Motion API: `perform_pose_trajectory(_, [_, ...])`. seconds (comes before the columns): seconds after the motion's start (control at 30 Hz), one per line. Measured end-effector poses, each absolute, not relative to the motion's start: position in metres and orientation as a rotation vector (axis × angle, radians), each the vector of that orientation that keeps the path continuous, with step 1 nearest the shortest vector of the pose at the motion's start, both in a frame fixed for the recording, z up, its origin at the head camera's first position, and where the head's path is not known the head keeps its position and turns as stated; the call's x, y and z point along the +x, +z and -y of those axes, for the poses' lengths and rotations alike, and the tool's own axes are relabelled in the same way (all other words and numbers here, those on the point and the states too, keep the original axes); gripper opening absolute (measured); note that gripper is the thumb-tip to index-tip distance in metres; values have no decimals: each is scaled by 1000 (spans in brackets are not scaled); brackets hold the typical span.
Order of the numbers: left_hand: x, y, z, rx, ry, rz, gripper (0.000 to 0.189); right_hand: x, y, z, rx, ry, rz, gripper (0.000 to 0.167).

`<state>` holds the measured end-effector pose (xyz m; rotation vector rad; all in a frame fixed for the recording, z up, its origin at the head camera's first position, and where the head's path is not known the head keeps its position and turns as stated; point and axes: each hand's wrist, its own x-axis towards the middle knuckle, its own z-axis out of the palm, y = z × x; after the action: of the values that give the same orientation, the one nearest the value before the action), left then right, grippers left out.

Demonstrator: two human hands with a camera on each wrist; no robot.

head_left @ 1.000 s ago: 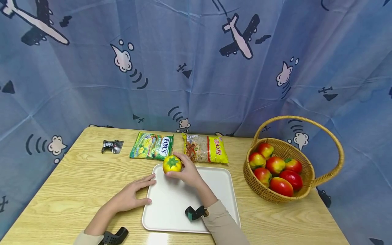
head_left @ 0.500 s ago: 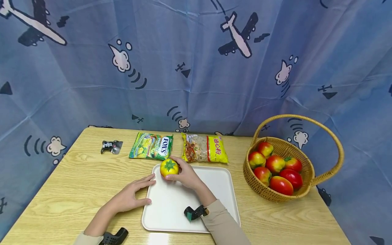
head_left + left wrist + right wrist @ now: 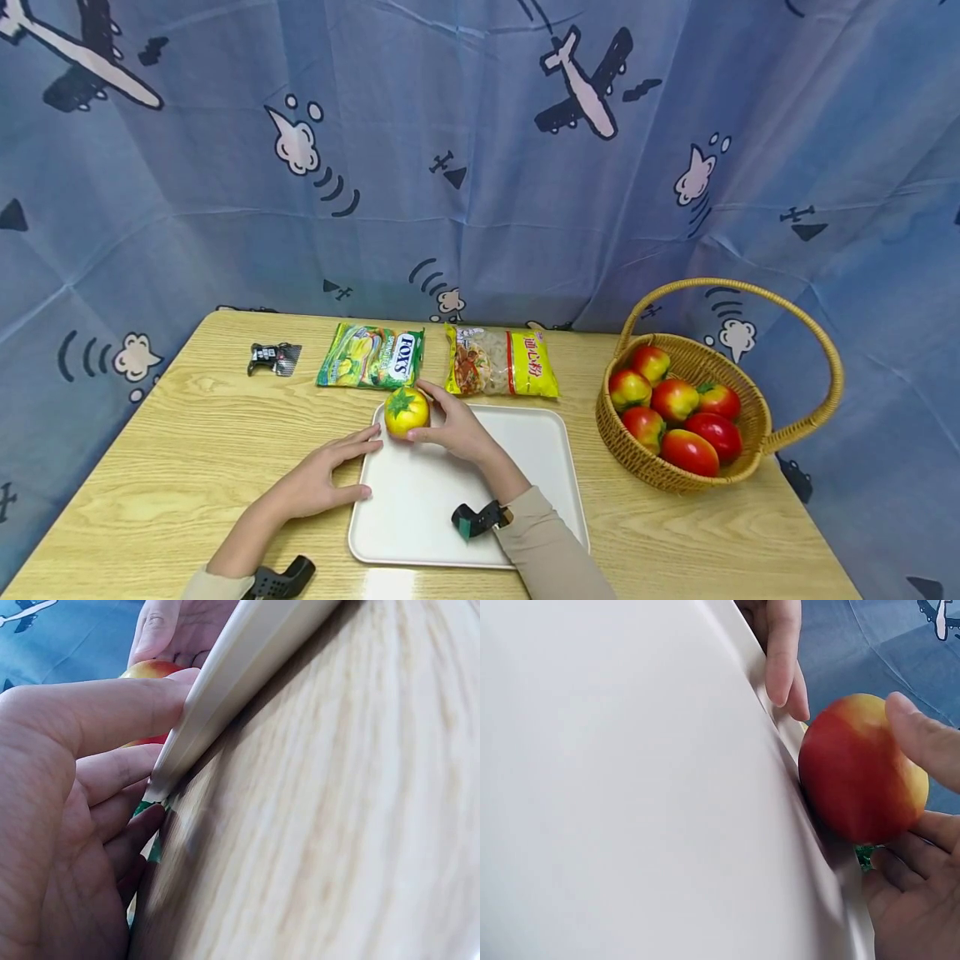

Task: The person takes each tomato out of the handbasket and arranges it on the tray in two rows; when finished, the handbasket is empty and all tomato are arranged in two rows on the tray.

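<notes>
A white rectangular tray (image 3: 465, 533) lies on the table, its left rim met by the fingertips of my left hand (image 3: 321, 479), whose fingers are extended and thumb spread. In the left wrist view the fingertips (image 3: 169, 705) reach the rim. My right hand (image 3: 463, 429) holds a round red-and-yellow fruit (image 3: 405, 412) with a green star-shaped leafy top, over the tray's far-left corner. The right wrist view puts the thumb (image 3: 922, 742) on one side of the fruit (image 3: 859, 772) and the fingers (image 3: 911, 862) at the other, close to the rim.
A wicker basket (image 3: 633, 462) of several red-and-yellow fruits stands to the right. Behind the tray lie a green FOX'S packet (image 3: 371, 357) and a yellow-and-clear food packet (image 3: 502, 364). A small black packet (image 3: 273, 358) sits at the back left. A patterned blue curtain (image 3: 480, 167) hangs behind.
My right hand and the fruit have shifted slightly left and toward me, down to the tray's far-left corner. My left hand has stayed at the rim.
</notes>
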<state>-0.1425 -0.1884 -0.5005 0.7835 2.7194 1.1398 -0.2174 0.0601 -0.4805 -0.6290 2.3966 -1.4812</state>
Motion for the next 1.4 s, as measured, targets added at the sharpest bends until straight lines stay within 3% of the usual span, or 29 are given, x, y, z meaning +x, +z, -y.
perform_pose_trajectory(0.8, [-141,-499,189,733,1150,-2693,64,-216,-462,-71,-599,-1586,-2325,76])
perform_pose_trajectory(1.03, [-140,-501,189,725,1170,-2697,64,-202,-421,-83,-638,-1583,-2318,71])
perform_pose_trajectory(1.4, [-141,-501,188,757,1165,-2697,64,-204,-404,-121,-693,-1718,-2350,69])
